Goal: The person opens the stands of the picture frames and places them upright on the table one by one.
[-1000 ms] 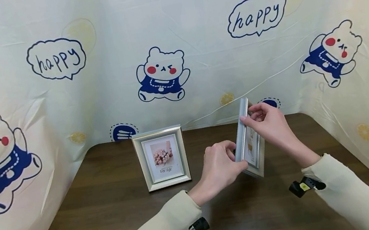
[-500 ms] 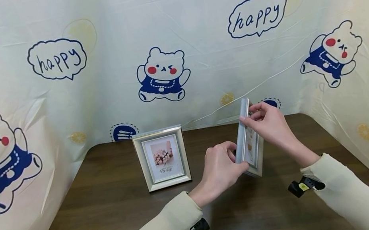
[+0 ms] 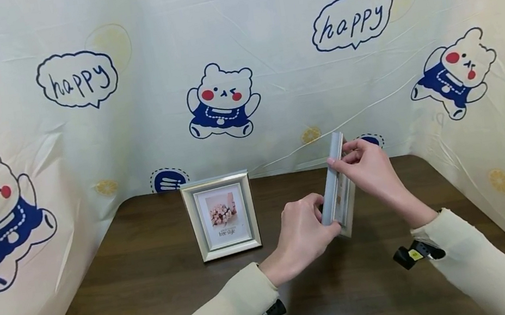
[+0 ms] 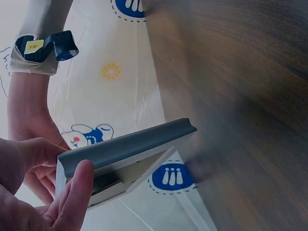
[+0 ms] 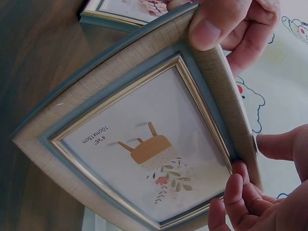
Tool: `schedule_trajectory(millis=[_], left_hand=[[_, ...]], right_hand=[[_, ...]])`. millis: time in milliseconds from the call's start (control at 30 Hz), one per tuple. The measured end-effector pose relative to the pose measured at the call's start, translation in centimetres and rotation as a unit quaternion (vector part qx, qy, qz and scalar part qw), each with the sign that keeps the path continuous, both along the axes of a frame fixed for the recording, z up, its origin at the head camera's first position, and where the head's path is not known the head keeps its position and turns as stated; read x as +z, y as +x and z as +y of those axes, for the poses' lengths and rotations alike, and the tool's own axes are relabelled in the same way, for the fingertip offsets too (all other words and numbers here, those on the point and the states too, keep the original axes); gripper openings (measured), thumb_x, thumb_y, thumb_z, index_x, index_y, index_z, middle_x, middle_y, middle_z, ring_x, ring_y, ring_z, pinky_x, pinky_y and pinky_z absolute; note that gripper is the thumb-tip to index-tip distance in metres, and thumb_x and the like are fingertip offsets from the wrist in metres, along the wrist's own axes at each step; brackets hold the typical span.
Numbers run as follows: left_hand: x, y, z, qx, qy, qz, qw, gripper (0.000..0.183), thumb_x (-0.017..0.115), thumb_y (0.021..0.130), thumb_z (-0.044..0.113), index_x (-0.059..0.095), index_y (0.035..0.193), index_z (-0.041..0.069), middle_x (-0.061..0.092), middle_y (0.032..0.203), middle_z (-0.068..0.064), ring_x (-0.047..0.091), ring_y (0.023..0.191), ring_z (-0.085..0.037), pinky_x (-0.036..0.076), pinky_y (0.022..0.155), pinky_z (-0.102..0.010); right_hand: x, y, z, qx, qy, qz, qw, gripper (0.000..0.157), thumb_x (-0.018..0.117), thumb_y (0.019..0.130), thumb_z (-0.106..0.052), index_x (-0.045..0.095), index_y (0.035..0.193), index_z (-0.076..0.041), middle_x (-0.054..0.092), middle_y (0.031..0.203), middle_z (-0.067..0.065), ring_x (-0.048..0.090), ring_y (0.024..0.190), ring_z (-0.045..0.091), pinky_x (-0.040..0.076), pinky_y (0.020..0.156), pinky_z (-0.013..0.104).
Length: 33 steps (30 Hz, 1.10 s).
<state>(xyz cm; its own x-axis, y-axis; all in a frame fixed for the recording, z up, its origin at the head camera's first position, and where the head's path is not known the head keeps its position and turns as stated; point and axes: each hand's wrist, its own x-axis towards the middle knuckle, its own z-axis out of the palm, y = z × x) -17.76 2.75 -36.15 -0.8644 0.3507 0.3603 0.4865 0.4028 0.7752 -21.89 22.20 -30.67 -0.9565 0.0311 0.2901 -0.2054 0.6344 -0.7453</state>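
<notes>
A picture frame [image 3: 335, 183], pale with a blue-grey edge, is held up on the right side of the table, seen almost edge-on from the head. My left hand [image 3: 300, 232] grips its near lower corner, thumb on one face. My right hand [image 3: 366, 164] pinches the frame's far upper part between thumb and fingers. In the right wrist view, a plant print [image 5: 161, 159] shows inside the frame, upside down. The left wrist view gives the frame's blue-grey side [image 4: 130, 144], with the back partly in shadow. A second frame [image 3: 250, 213] with a flower picture stands upright to the left.
The dark wooden table [image 3: 122, 305] is bounded behind and on both sides by a pale curtain [image 3: 271, 22] printed with bears. A small black camera [image 3: 274, 311] is strapped at my left sleeve, and another camera [image 3: 409, 256] at my right.
The held frame has turned a little more edge-on, and its lower far corner has shifted slightly up and left. Both hands keep their hold almost in place. The standing frame stays put.
</notes>
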Motion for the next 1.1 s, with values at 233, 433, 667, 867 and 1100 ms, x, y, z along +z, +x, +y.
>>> schedule_trajectory(millis=[233, 433, 667, 867, 1100], left_hand=[[-0.01, -0.02, 0.08, 0.001, -0.011, 0.023, 0.9997, 0.036, 0.086, 0.085, 0.007, 0.071, 0.117, 0.001, 0.073, 0.084, 0.000, 0.062, 0.063, 0.000, 0.053, 0.057, -0.016], [-0.14, 0.02, 0.16, 0.002, -0.027, 0.045, 0.9986, 0.036, 0.087, 0.085, 0.009, 0.070, 0.116, 0.002, 0.075, 0.091, -0.004, 0.063, 0.065, 0.000, 0.052, 0.058, -0.014], [-0.15, 0.24, 0.36, 0.014, -0.050, 0.068, 0.9964, 0.033, 0.087, 0.084, 0.009, 0.070, 0.113, 0.002, 0.073, 0.083, -0.002, 0.060, 0.062, 0.001, 0.050, 0.056, -0.013], [-0.33, 0.46, 0.51, 0.023, -0.072, 0.093, 0.9928, 0.035, 0.088, 0.084, 0.009, 0.070, 0.114, 0.001, 0.074, 0.085, -0.003, 0.063, 0.065, 0.000, 0.050, 0.059, -0.012], [-0.43, 0.75, 0.67, 0.019, -0.083, 0.110, 0.9903, 0.035, 0.087, 0.085, 0.008, 0.068, 0.113, -0.001, 0.072, 0.083, -0.003, 0.059, 0.062, -0.001, 0.051, 0.061, -0.012]], right_hand=[[0.21, -0.08, -0.02, 0.000, 0.002, 0.001, 1.000, 0.058, 0.074, 0.099, -0.038, 0.058, 0.132, 0.007, 0.075, 0.104, 0.022, 0.070, 0.089, 0.031, 0.055, 0.070, 0.030], [0.25, -0.06, -0.01, -0.005, 0.006, 0.000, 1.000, 0.056, 0.075, 0.099, -0.037, 0.058, 0.130, 0.007, 0.075, 0.102, 0.021, 0.070, 0.088, 0.030, 0.055, 0.069, 0.030], [0.32, -0.06, -0.10, -0.010, 0.010, 0.006, 1.000, 0.055, 0.075, 0.098, -0.041, 0.061, 0.124, 0.006, 0.076, 0.098, 0.019, 0.068, 0.086, 0.028, 0.051, 0.066, 0.031], [0.38, -0.05, -0.21, -0.014, 0.015, 0.008, 1.000, 0.056, 0.076, 0.097, -0.042, 0.060, 0.121, 0.007, 0.076, 0.099, 0.020, 0.068, 0.090, 0.029, 0.050, 0.069, 0.033], [0.32, -0.02, -0.27, -0.024, 0.019, 0.011, 0.999, 0.057, 0.076, 0.097, -0.043, 0.059, 0.118, 0.007, 0.076, 0.099, 0.020, 0.068, 0.086, 0.029, 0.050, 0.065, 0.032]])
